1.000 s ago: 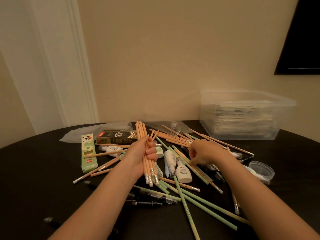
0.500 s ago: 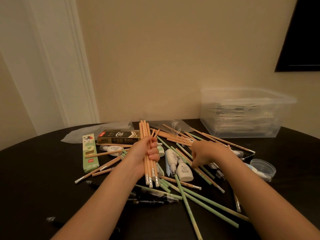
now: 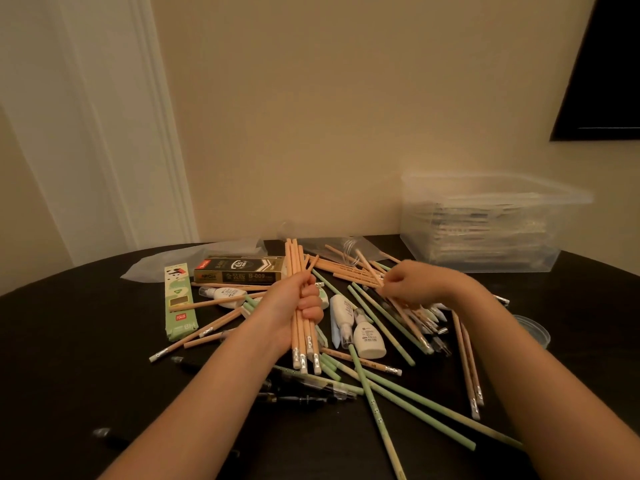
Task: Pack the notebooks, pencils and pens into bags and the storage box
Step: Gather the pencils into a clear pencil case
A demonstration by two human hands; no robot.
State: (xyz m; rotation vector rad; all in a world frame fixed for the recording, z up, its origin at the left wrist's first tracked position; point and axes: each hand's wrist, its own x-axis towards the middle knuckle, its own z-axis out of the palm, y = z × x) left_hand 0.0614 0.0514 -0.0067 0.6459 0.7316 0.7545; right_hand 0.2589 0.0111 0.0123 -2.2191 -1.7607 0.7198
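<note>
Left fingers (image 3: 313, 303) are curled tight round a bundle (image 3: 294, 265) of tan pencils, erasers down and tips up, with the left hand (image 3: 284, 310) gripping it mid-length. Right fingers (image 3: 389, 284) pinch one tan pencil (image 3: 366, 266) at the far side of the heap, and the right hand (image 3: 420, 284) arches over it. We judge the first risk to be at the bundle. The eraser ends sit uneven, and taking in another pencil means slackening the fist, so one or two could slide out below. The second risk is at the pinch. That pencil lies crossed among others, and lifting it may drag or flick its neighbours. Beyond the hands, green pencils (image 3: 379, 325) fan toward the near edge of the dark worktop (image 3: 69, 341). They are round and loose, so a nudge could roll them off. White bottles (image 3: 369, 337) lie in the heap between the hands and are easy to knock. Black pens (image 3: 304, 396) lie near the left forearm and are hard to see against the dark surface, so an arm could sweep them. A clear bag (image 3: 194, 259) lies flat behind the heap. We cannot tell whether its mouth is open, and both hands are full, so loading it may be awkward. The box (image 3: 485, 258) stands well apart at far right, its contents too blurred to name.
</note>
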